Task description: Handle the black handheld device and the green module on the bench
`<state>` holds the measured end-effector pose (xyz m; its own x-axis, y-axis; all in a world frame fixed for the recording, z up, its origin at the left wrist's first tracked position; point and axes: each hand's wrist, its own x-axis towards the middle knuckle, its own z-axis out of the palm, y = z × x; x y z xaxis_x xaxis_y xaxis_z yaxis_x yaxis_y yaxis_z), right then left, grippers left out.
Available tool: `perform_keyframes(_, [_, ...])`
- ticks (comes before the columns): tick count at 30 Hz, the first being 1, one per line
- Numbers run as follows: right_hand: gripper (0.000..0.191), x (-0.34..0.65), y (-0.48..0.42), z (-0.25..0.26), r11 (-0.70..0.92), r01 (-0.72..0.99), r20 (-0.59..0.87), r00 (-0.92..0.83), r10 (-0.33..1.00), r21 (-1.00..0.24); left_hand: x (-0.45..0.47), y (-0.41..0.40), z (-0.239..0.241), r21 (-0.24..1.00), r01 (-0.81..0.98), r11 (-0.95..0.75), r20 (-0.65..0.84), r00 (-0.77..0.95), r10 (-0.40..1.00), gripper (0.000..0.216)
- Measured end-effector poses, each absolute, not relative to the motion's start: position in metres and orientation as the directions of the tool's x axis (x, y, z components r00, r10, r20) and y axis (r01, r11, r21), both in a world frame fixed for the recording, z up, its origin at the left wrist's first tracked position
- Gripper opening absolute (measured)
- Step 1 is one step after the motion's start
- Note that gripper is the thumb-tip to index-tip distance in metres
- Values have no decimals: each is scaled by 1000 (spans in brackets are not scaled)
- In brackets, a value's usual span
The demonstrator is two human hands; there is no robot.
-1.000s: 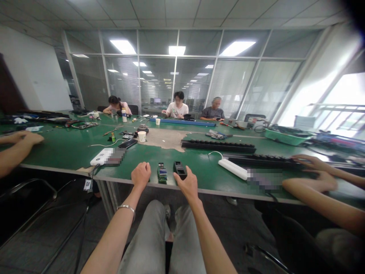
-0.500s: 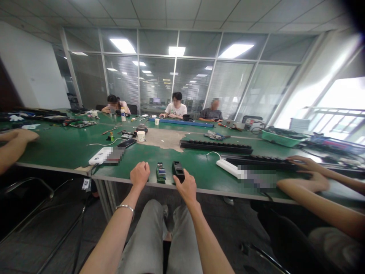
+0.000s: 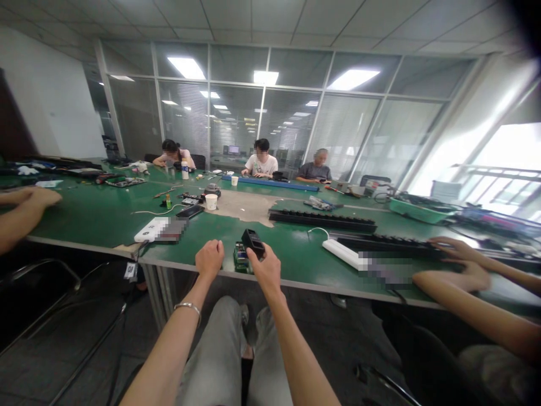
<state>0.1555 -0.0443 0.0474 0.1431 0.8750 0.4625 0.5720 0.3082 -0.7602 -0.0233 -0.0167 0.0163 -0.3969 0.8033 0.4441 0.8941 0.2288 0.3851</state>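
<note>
My right hand [image 3: 267,266] grips a black plastic housing [image 3: 252,242] with rectangular openings in its face. The housing is tilted and raised a little, overlapping the upper right of a green circuit board assembly [image 3: 240,260] near the table's front edge. Whether the two touch I cannot tell. To the left of the board, my left hand [image 3: 210,258] is curled into a fist at the table edge, with nothing visible in it. A metal bracelet [image 3: 188,308] circles my left wrist.
Across the green table [image 3: 203,228] sit several people. Left of me lie a white power strip [image 3: 151,230] and a paper cup [image 3: 211,202]. Long black slotted strips [image 3: 323,221] and another white power strip [image 3: 342,253] lie to the right. A co-worker's hands [image 3: 460,265] work at far right.
My right hand has lifted the black housing off the table and moved it left, over part of the circuit board. My left hand stays in a fist. The view has shifted slightly.
</note>
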Motion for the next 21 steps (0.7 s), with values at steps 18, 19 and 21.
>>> perform_keyframes(18, [42,121,-55,50,152,874,386,43,922,-462,-25,-15,14,376,902,210,474,-382,793,43])
perform_keyframes(19, [42,121,-56,47,155,876,384,37,922,-457,-25,-15,14,379,901,212,469,-385,795,43])
perform_keyframes(21, [41,123,-58,43,162,878,376,22,926,-450,-24,-15,15,382,899,213,461,-386,799,43])
